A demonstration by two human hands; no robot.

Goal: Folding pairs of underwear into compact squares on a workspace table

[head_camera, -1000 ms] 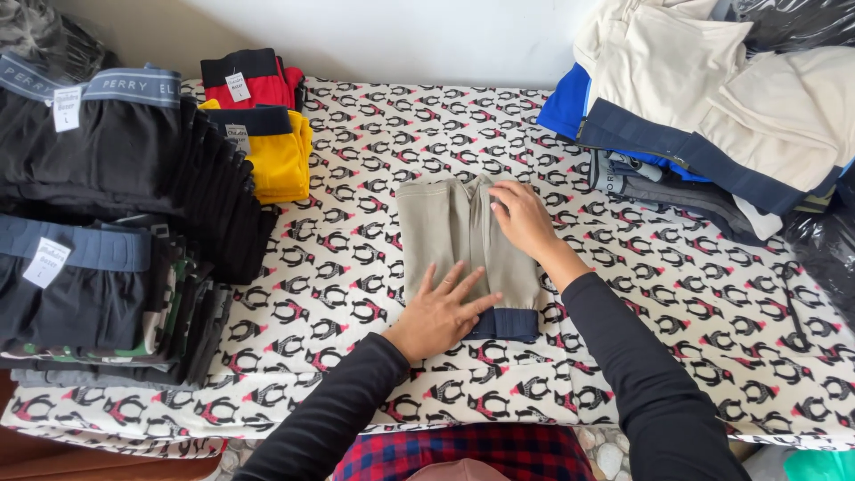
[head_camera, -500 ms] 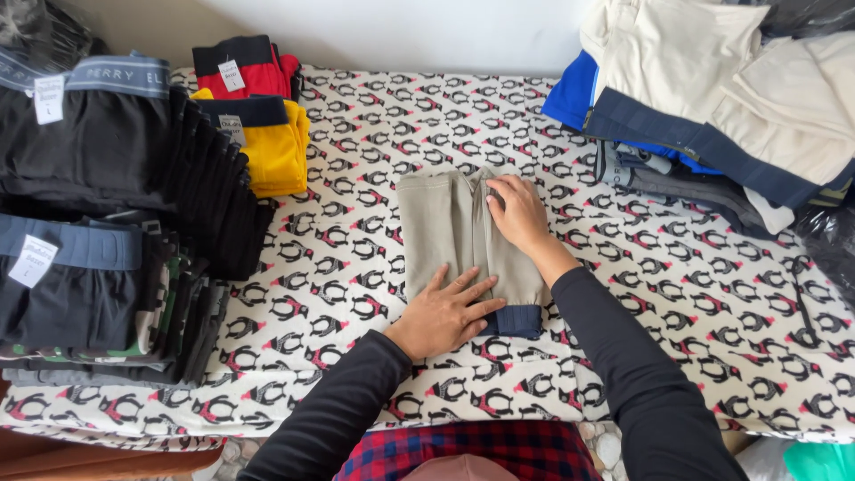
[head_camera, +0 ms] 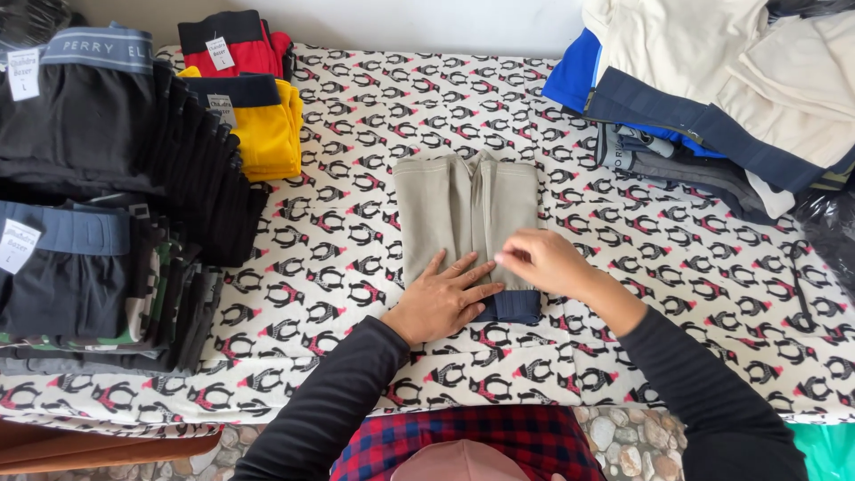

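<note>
A folded grey-beige garment (head_camera: 445,209) with a navy waistband (head_camera: 512,307) lies in the middle of a table covered by a penguin-patterned cloth (head_camera: 356,107). My left hand (head_camera: 441,298) lies flat, fingers spread, on the garment's near end. My right hand (head_camera: 539,263) rests on the garment's near right part, fingers curled at the fabric, close beside the left hand. Both arms wear dark long sleeves.
At the left stand stacks of folded black and dark underwear (head_camera: 98,134) with paper tags. Behind them sit red (head_camera: 236,40) and yellow (head_camera: 263,125) folded pieces. A heap of cream, blue and navy clothes (head_camera: 712,80) fills the back right. The table's near edge shows pebbled floor (head_camera: 614,432) below.
My right hand has slid from the garment's far right part toward me, down to its near end next to the left hand. The left hand stays pressed in place.
</note>
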